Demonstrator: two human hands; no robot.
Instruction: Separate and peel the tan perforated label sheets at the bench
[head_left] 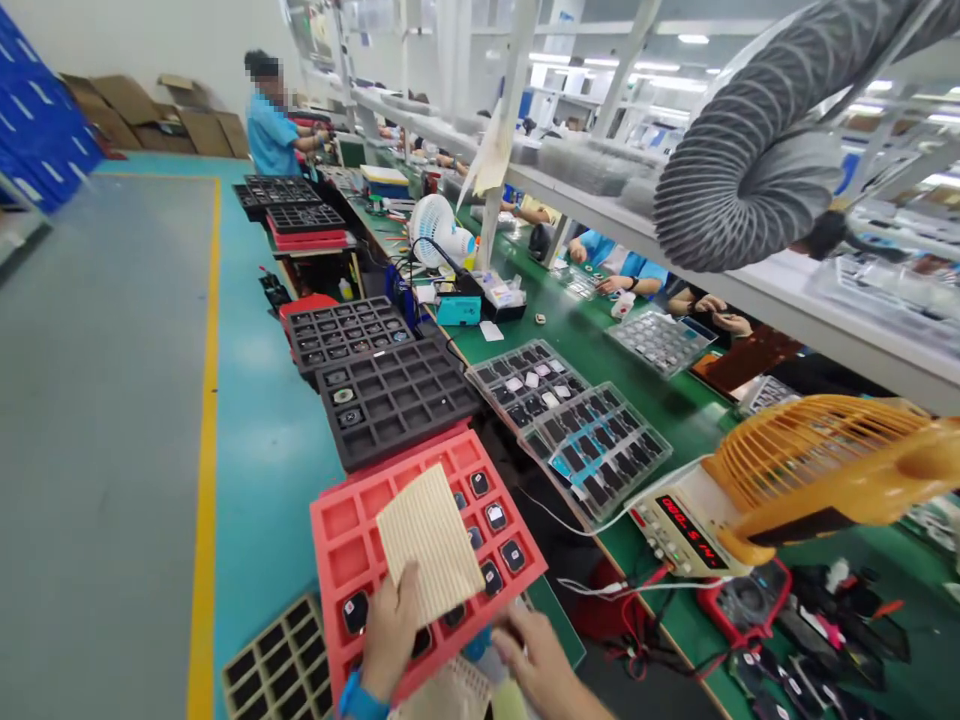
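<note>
My left hand [391, 632], with a blue band at its wrist, grips the lower edge of a cream ribbed sheet [431, 540]. The sheet lies slanted over a red foam tray [349, 562] and hides some of its pockets. Dark square watch-like pieces [512, 555] sit in several pockets, a few with white labels. Just beyond the tray's near right edge is my right hand [538, 655], slightly blurred, its thumb and fingers apart with nothing visible between them. A small blue item [477, 643] lies beside its fingertips, partly hidden.
Black foam trays [405, 390] stand beyond the red one; a beige tray [279, 660] is lower left. The green bench [570, 350] carries clear trays [607, 440], an orange fan [817, 470] and a power supply [675, 530]. A grey duct [735, 170] hangs above. Co-workers sit opposite; another person [274, 130] stands far left.
</note>
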